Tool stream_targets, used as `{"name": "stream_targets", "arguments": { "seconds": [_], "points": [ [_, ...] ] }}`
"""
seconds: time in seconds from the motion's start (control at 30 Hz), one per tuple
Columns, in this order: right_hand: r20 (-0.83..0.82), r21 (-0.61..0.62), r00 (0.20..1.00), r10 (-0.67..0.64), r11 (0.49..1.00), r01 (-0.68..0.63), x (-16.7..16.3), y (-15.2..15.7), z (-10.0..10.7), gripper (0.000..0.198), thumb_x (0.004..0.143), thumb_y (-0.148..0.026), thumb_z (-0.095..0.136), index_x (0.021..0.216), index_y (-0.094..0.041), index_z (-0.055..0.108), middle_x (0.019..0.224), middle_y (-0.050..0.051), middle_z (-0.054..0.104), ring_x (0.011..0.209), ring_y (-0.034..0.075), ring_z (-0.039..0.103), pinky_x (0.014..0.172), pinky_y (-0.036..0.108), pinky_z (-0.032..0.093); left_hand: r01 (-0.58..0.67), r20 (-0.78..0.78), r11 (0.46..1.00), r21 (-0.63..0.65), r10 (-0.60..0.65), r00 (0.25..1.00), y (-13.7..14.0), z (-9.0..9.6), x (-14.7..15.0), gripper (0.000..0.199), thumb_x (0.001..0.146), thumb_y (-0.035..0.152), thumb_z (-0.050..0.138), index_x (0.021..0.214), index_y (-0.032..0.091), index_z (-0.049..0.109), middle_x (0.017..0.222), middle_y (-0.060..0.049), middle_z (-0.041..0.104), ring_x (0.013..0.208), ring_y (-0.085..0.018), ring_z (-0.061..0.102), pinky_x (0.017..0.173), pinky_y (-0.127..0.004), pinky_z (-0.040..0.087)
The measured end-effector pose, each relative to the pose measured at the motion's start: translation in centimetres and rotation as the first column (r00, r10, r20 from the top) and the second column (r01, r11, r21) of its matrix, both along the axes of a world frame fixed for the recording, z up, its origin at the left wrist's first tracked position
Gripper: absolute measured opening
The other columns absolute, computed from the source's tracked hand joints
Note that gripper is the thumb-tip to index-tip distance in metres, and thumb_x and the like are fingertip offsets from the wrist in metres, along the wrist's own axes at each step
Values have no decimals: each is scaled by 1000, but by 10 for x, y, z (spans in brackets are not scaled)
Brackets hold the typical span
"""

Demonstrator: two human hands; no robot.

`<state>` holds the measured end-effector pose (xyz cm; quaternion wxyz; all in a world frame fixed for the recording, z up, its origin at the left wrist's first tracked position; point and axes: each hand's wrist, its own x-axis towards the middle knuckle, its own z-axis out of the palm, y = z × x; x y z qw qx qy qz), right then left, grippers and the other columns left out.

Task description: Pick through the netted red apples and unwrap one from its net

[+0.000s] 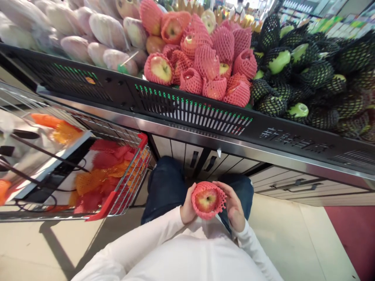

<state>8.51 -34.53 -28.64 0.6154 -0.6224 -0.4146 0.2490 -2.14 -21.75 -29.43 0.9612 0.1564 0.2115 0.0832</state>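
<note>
Both hands, left hand (187,208) and right hand (234,207), grip netted apple (206,200) below shelf edge (193,134).

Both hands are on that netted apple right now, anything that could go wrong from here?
The apple sits only partly in its red foam net, cradled between left hand and right hand over bare floor; it might slip out and bruise. The piled netted apples reach the shelf edge; a nudge could tumble some.

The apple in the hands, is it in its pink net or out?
In: the pink foam net wraps the apple, leaving only its top bare.
</note>
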Motion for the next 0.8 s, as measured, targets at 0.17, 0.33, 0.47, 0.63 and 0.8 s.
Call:
{"name": "stream_targets", "arguments": {
  "seconds": [0.17, 0.33, 0.47, 0.63, 0.8],
  "points": [
    [184, -50, 983, -17, 998, 27, -17, 8, -16, 123, 57, -68, 85, 153, -21, 26, 144, 22, 50, 134, 37, 53, 113, 54, 44, 37, 41, 999, 20, -38, 998, -5, 0, 2, 67, 78, 72, 66, 104, 11, 73, 111, -14, 74, 124, -34, 60, 116, -43, 39],
    [221, -39, 958, -184, 980, 197, -23, 16, -20, 110, 53, -47, 93, 144, -21, 37, 133, 18, 59, 120, 33, 64, 102, 47, 55, 83, 37, 987, 141, -89, 995, -5, -2, 5, 67, 82, 73, 63, 104, 9, 74, 113, -17, 73, 129, -35, 57, 120, -45, 33],
    [231, 18, 940, -249, 967, 252, -24, 15, -20, 94, 60, -39, 88, 139, -21, 41, 127, 16, 60, 115, 32, 66, 100, 46, 56, 107, 40, 958, 267, -122, 992, -2, -2, 7, 67, 83, 73, 63, 105, 10, 74, 111, -15, 74, 120, -32, 62, 117, -44, 37],
    [136, 11, 976, -169, 985, 170, -19, 9, -28, 89, 76, -51, 77, 147, -23, 31, 135, 20, 56, 124, 32, 62, 103, 50, 55, 182, -33, 890, 418, -185, 982, -3, -12, 5, 72, 85, 81, 51, 103, 15, 74, 77, -8, 71, 85, -28, 68, 85, -40, 54],
    [10, 58, 998, 67, 996, -67, 0, 3, -34, 107, 71, -78, 66, 154, -24, 25, 126, 18, 63, 117, 36, 66, 96, 52, 58, 197, -77, 880, 431, -182, 980, -5, -19, 11, 89, 84, 89, 31, 109, 14, 73, 60, -8, 62, 51, -20, 56, 50, -30, 41]
  ]
}}
